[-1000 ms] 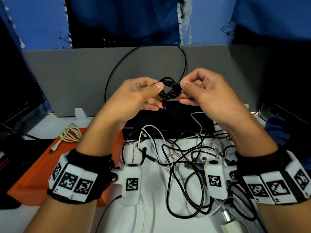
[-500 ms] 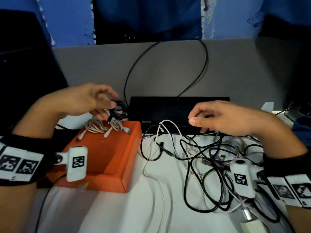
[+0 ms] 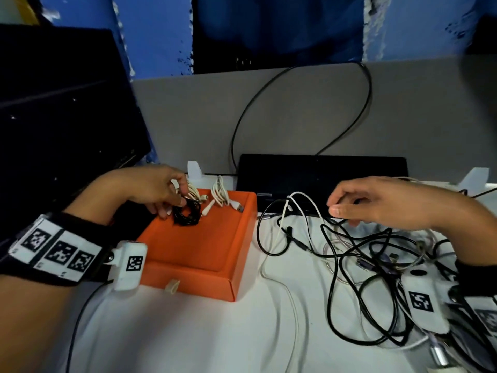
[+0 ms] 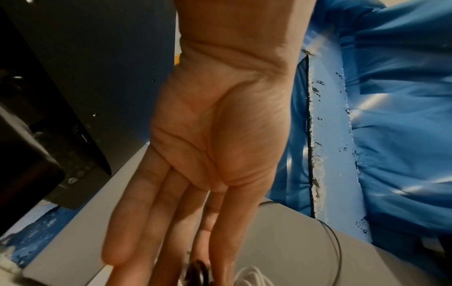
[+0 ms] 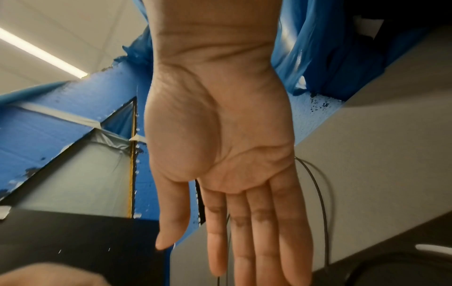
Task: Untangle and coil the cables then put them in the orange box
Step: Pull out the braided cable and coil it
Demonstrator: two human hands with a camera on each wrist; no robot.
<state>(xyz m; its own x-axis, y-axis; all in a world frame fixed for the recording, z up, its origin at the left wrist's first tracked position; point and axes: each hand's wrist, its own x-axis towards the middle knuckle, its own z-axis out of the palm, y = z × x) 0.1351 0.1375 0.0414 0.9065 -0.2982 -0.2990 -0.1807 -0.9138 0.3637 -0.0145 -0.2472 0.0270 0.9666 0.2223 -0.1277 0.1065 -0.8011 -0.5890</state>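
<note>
Lying in the far part of the orange box [image 3: 204, 254], the coiled black cable [image 3: 187, 215] sits just beside two coiled white cables [image 3: 221, 193]. The left hand [image 3: 150, 188] reaches over the box's far left corner, its fingertips touching the black coil; the wrist view shows its fingers straight, not clasped round it. The right hand [image 3: 382, 201] hovers, loosely relaxed and holding nothing, above the tangle of black and white cables [image 3: 363, 265] on the white table [image 3: 201, 335].

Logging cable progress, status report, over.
Left hand fingers on black coil in orange box. Right hand open above tangled cables. Nothing blocking.
</note>
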